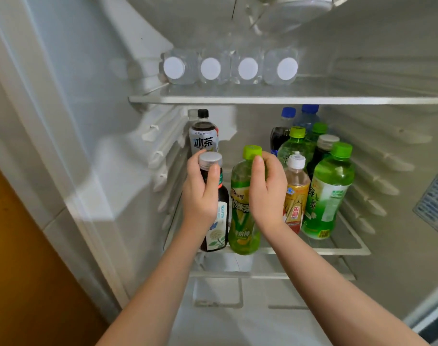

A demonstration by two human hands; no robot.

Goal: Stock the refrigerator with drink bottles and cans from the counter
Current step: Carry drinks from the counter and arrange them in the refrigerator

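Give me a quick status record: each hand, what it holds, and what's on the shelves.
left hand: grips the silver-capped dark bottle near its neck
right hand: grips the lime-capped green bottle near its cap
both bottles: upright, side by side at middle shelf front
back left: black-capped tea bottle
right side: cluster of upright bottles
upper shelf: four clear water bottles lying down, white caps outward

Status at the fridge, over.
Left grip holds dark tea bottle, right grip holds green bottle. Both upright at middle shelf front. Bottle cluster close on right.
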